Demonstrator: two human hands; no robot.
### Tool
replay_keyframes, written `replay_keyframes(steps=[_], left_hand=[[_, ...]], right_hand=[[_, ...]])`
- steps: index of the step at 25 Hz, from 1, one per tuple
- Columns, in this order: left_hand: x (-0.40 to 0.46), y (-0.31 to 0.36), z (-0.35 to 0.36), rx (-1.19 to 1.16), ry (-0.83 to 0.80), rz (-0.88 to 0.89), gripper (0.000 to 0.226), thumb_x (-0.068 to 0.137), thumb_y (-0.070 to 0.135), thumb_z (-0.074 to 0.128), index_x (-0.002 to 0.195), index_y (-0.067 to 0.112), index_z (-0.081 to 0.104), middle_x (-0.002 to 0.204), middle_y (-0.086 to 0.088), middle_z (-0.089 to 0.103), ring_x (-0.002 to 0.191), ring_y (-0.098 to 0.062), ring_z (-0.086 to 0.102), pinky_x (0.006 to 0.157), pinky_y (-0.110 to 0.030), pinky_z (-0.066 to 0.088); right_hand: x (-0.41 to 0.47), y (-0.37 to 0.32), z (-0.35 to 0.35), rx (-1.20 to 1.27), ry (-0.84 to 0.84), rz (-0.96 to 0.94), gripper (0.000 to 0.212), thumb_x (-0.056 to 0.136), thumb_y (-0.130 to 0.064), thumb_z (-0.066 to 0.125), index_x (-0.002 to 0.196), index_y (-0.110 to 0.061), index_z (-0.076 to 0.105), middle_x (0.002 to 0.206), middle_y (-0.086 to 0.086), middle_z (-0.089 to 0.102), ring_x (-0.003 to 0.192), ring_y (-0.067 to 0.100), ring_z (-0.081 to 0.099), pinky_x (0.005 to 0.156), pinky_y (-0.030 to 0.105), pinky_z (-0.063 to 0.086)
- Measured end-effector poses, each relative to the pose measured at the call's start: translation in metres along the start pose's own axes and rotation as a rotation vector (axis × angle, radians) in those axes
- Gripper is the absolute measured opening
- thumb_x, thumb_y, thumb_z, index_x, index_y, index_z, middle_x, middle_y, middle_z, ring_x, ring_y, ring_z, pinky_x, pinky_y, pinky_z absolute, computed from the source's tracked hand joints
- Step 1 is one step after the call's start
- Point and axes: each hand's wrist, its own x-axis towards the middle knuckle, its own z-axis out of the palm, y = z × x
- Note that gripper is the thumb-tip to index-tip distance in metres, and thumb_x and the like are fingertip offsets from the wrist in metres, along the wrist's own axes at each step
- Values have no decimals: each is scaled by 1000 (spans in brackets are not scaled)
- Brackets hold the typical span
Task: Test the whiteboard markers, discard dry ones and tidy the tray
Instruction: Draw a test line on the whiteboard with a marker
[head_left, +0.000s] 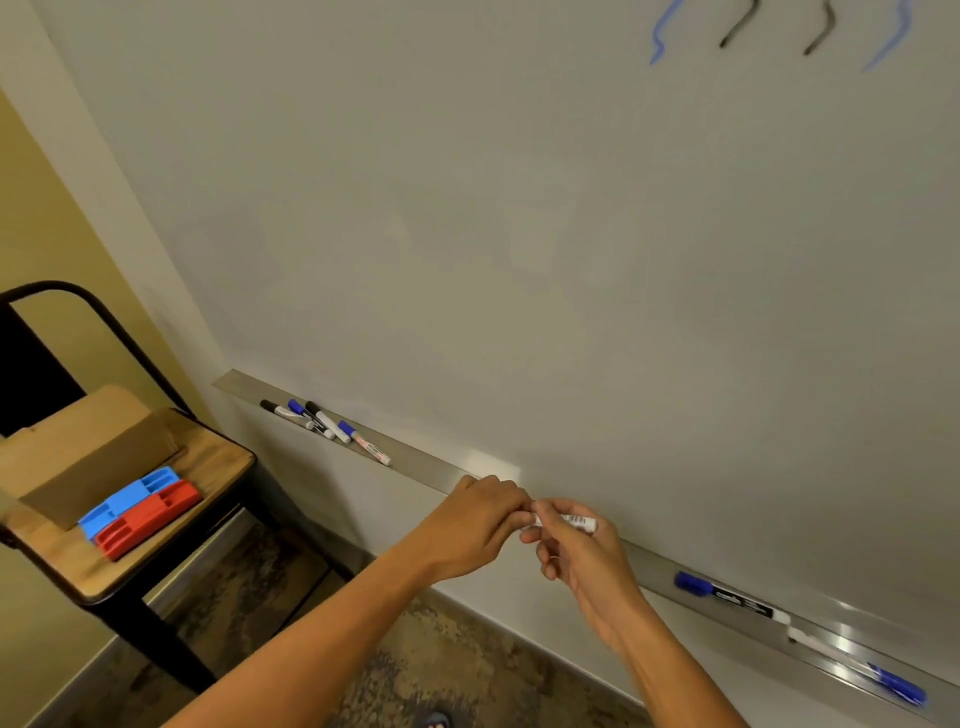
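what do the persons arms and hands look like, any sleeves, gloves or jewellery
Both forearms are bare right to the bottom edge of the picture, so no sleeves show. The left hand and right hand wear no gloves. No watch or wristband shows on either wrist. The picture is too blurred to tell whether a finger carries a ring.

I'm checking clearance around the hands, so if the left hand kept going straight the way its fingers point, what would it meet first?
The left hand points right, at the marker held by the right hand; it already grips that marker's near end, so those come first. Depth is unclear.
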Motion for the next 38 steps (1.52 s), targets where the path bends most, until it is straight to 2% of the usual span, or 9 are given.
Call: replay_keyframes(steps=[3, 8, 12, 16, 21, 24, 28, 33, 38], left_hand=[[3, -51, 2, 55, -6, -48, 31, 105, 44, 36, 109, 28, 61, 101, 9, 60, 91, -9, 48, 86, -32, 38], [5, -106, 2, -157, -202, 17, 34, 102, 43, 44, 121, 20, 60, 107, 6, 60, 89, -2, 45, 83, -17, 38], [13, -156, 9, -38, -149, -9, 27, 100, 33, 51, 120, 21, 64, 109, 0, 61, 94, -16, 56, 83, -29, 47], [18, -196, 11, -18, -154, -193, 27, 94, 11, 59, 119, 19, 67, 112, 0, 56, 92, -19, 58, 85, -32, 51], [11, -229, 24, 43, -221, -307, 29, 94, 8, 58, 120, 19, 66, 116, -1, 57, 101, -24, 59, 90, -37, 51], [7, -241, 29, 59, -240, -354, 40, 93, 4, 57, 128, 23, 63, 124, -1, 57, 108, -22, 58, 96, -35, 51], [5, -253, 21, 98, -168, -371, 53, 86, -8, 54, 129, 21, 64, 129, -1, 62, 113, -26, 59, 100, -37, 48], [-5, -276, 13, 160, -58, -441, 51, 78, -14, 58, 116, 18, 70, 115, -4, 68, 104, -27, 62, 91, -39, 53], [-7, -256, 15, 164, 31, -389, 56, 68, -14, 69, 116, 14, 70, 118, -6, 67, 109, -27, 62, 99, -41, 50]], right_hand=[[32, 10, 16, -59, -10, 85, 21, 95, -31, 67, 110, -17, 70, 93, 15, 76, 68, 22, 57, 57, 30, 47], [80, 31, 34, -132, 21, 136, 20, 98, -26, 63, 117, -18, 65, 89, 14, 74, 61, 16, 55, 55, 28, 47], [108, 45, 50, -159, 61, 194, 20, 98, -20, 63, 118, -24, 63, 98, 15, 73, 64, 17, 57, 57, 28, 49], [122, 56, 51, -178, 95, 275, 23, 98, -20, 63, 120, -26, 61, 103, 12, 72, 67, 18, 57, 56, 28, 48], [130, 61, 46, -205, 135, 313, 26, 96, -19, 65, 121, -26, 63, 100, 8, 74, 66, 17, 58, 56, 27, 48], [133, 59, 46, -205, 145, 322, 23, 97, -17, 62, 119, -24, 65, 101, 10, 74, 67, 17, 58, 55, 28, 47], [137, 61, 46, -188, 166, 341, 20, 98, -21, 62, 117, -21, 66, 102, 12, 74, 67, 18, 57, 54, 28, 47], [137, 64, 43, -189, 200, 338, 18, 98, -23, 62, 115, -19, 68, 101, 12, 74, 67, 19, 57, 54, 28, 47], [131, 65, 38, -184, 244, 321, 18, 98, -24, 62, 115, -20, 68, 102, 11, 74, 70, 21, 59, 57, 29, 49]])
